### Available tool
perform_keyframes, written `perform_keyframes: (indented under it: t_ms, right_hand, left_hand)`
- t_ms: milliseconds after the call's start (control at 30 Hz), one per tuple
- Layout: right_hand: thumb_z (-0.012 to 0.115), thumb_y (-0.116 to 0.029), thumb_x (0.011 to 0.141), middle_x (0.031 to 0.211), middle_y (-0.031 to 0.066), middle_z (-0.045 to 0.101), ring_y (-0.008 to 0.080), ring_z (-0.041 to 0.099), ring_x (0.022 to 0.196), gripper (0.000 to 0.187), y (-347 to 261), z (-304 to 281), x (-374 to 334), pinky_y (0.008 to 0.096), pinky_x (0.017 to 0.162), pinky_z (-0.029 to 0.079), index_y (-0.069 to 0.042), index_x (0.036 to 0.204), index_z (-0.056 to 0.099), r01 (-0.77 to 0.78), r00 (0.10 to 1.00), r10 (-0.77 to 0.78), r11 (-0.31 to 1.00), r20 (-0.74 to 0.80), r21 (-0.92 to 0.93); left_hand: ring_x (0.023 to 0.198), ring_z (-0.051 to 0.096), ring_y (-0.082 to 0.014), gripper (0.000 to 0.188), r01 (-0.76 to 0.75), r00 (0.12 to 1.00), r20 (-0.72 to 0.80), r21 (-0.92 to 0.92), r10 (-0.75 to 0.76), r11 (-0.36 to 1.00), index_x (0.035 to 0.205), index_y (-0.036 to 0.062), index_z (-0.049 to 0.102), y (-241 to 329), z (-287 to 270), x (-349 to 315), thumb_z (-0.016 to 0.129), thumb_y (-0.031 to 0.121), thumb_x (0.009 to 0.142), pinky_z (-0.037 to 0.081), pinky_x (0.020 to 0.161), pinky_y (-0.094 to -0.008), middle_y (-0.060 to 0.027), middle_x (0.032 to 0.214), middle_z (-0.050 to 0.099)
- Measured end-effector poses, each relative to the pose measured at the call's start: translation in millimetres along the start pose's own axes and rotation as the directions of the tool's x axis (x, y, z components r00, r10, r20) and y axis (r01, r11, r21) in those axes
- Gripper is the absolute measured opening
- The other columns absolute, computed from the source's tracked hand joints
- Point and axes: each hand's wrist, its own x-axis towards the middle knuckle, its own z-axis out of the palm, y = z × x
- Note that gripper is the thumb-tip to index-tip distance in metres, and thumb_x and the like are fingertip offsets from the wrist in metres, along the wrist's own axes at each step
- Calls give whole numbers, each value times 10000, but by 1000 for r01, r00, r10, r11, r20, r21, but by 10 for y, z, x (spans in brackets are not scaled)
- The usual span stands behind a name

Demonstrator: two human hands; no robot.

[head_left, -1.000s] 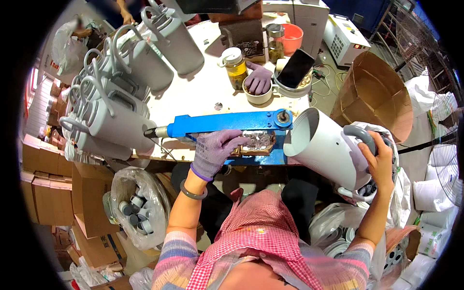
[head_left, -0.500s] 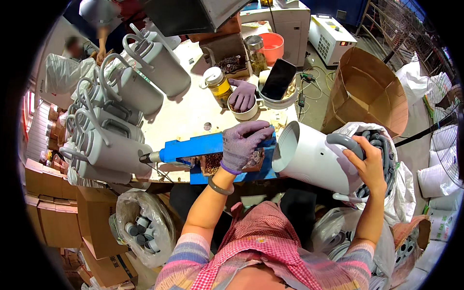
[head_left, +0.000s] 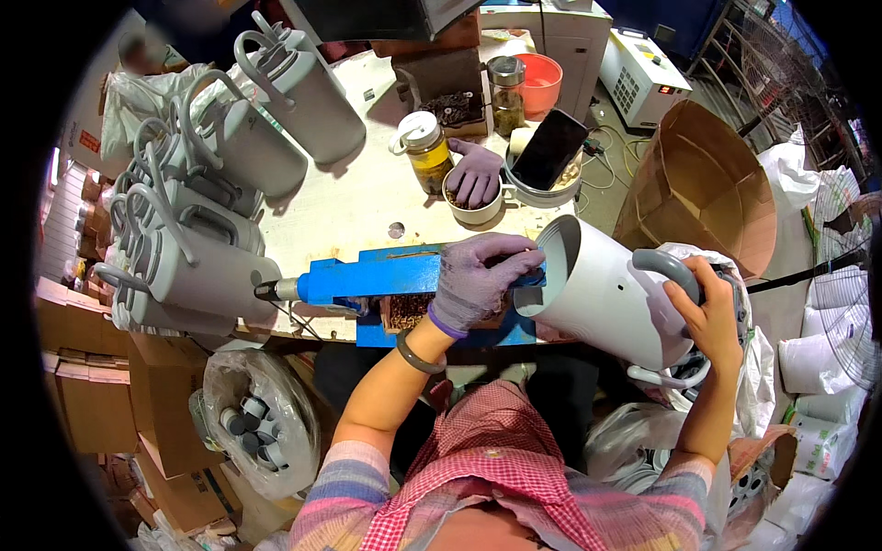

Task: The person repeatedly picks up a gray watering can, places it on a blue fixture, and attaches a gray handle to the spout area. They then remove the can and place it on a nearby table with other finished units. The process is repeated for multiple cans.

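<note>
My right hand (head_left: pixel 703 312), bare, grips the grey handle of a white cylindrical housing (head_left: pixel 611 294) that lies on its side with its open mouth facing left. My left hand (head_left: pixel 478 280), in a purple-grey glove, rests at that mouth, fingers curled over the rim and over the end of a blue metal fixture (head_left: pixel 372 275) on the bench edge. A small tray of dark small parts (head_left: pixel 406 310) sits just under the fixture beside my left hand. Whether the left fingers pinch anything is hidden.
Several finished grey-white housings (head_left: pixel 207 230) with handles lie stacked at the bench's left. A jar (head_left: pixel 424 151), a cup with a glove (head_left: pixel 473 184), a phone in a bowl (head_left: pixel 548 151) stand behind. A bag of grey caps (head_left: pixel 253 427) hangs below left; a cardboard drum (head_left: pixel 694 184) stands right.
The white housing has been brought left and closer, its mouth now against the blue fixture's end. My left hand slid right along the fixture to the housing's rim.
</note>
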Motion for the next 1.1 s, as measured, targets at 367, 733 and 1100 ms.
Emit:
perform_keyframes:
  t_ms: [367,733,1100]
  right_hand:
    - [694,-160,878,642,36,491,125,448,596,215,-73,10,-49,289,560,377,-1,986,599,-149,988,150,989,44,-18]
    - [694,-160,895,661,77,491,153,438,611,206,-45,21,-294,300,576,382,3,959,584,-8,1000,8,993,1,-120]
    - [684,-171,899,634,64,477,146,418,587,199,13,-17,-470,303,558,382,1,953,601,-116,993,113,989,-30,-97]
  left_hand:
    - [947,680,-181,482,-266,945,-103,314,311,912,1227,28,650,-5,-102,-268,817,147,790,549,802,-309,-133,1210,668]
    - [1056,655,-263,325,-35,959,162,882,-233,469,1180,162,691,-1151,-327,-633,593,342,928,503,919,-380,-98,1136,697]
    - [752,691,-297,239,-46,994,-29,773,107,633,960,109,735,-823,-483,-832,631,320,918,548,698,-385,-110,889,733]
